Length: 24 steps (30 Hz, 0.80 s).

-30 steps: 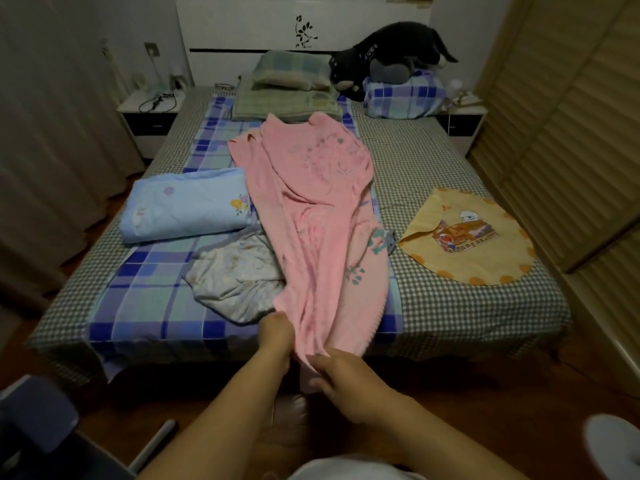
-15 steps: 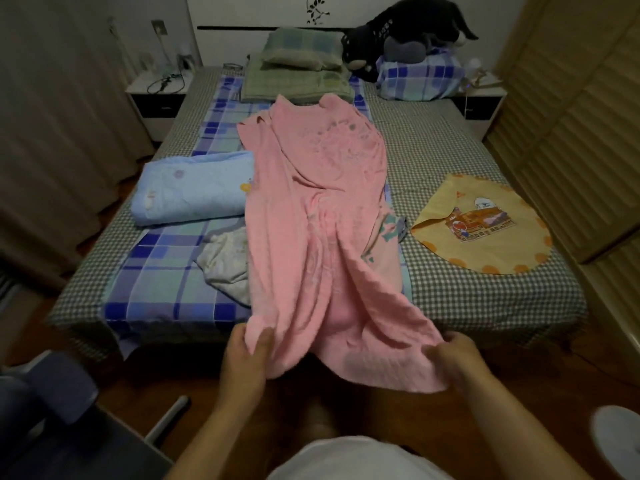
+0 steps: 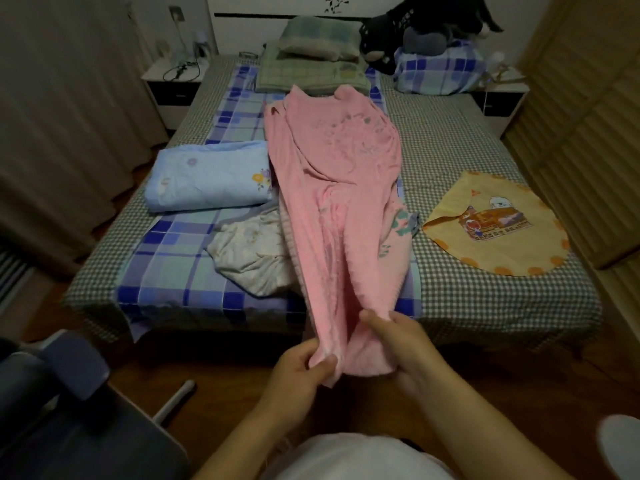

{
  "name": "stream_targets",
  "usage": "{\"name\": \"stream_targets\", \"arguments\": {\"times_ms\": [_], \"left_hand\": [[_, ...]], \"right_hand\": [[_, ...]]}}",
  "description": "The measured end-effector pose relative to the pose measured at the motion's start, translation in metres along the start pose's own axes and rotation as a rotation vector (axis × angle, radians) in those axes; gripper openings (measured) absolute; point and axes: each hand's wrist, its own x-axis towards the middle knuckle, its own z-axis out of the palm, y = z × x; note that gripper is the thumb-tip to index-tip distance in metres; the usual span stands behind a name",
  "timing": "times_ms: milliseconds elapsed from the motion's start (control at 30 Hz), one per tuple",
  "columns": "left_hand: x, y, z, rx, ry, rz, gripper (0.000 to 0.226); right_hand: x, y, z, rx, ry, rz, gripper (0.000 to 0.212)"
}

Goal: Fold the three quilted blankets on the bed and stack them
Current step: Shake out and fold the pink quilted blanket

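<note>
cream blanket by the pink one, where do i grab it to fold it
Cream blanket lies crumpled, its right side tucked under the pink blanket. Probably grip its free near-left edge, reaching from the bed's foot on the left, and pull it clear first.

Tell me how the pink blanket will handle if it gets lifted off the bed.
Likely floppy: the pink blanket lies in long soft folds and bunches where the left hand and right hand pinch it. Probably light, since fingertip pinches hold its end up. Its length would likely drag and snag the cream blanket.
</note>
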Motion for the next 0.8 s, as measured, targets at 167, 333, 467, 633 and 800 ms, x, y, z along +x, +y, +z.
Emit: {"name": "stream_targets", "arguments": {"times_ms": [167,333,467,633,800], "left_hand": [[0.005,-0.011,-0.009,0.205,0.107,0.093,0.031],[0.008,-0.011,-0.006,0.132,0.053,0.089,0.024],[0.003,-0.008,0.0,0.039,-0.011,0.024,0.022],[0.002,-0.01,0.002,0.022,-0.007,0.001,0.017],[0.001,-0.014,0.007,0.251,0.044,0.074,0.021]], "right_hand": [[-0.013,-0.034,-0.022,-0.021,0.632,-0.53,0.014],[-0.026,-0.008,0.01,-0.479,0.049,-0.568,0.01],[-0.023,0.009,0.017,-0.382,-0.198,-0.094,0.011],[-0.02,0.009,0.003,-0.102,-0.147,0.098,0.011],[-0.028,0.01,0.007,-0.406,-0.066,-0.105,0.012]]}}
